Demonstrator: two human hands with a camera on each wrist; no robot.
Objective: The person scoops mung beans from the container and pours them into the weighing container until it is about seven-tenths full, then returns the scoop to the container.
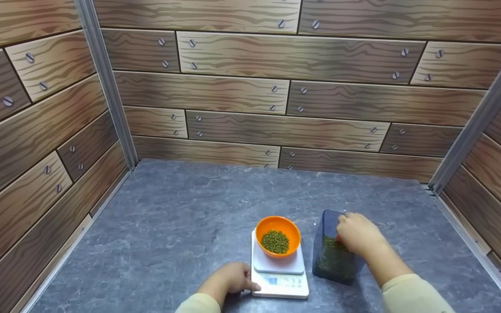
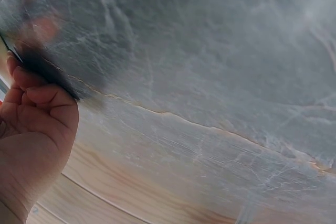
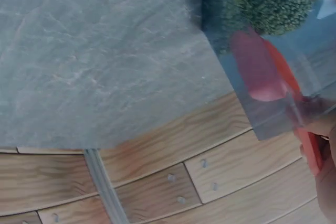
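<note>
Left hand (image 2: pixel 39 129): fingers curled, beside a dark patch (image 2: pixel 50 74)
Worktop (image 2: pixel 220 61): grey, marbled, crossed by a tan vein (image 2: pixel 163 112)
Planks (image 2: pixel 79 199): pale wood, lower left

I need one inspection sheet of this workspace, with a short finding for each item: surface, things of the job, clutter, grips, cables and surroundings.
Surface: grey marble-patterned tabletop.
Job's things: digital kitchen scale, reading on its display illegible; orange bowl on the scale, holding green mung beans; translucent blue container to the scale's right, with more beans; red scoop partly inside it.
Clutter: nothing seen.
Grips: left hand holds the scale's near left edge; right hand holds the scoop.
Cables: nothing seen.
Surroundings: plank-patterned walls, grey corner posts.
</note>
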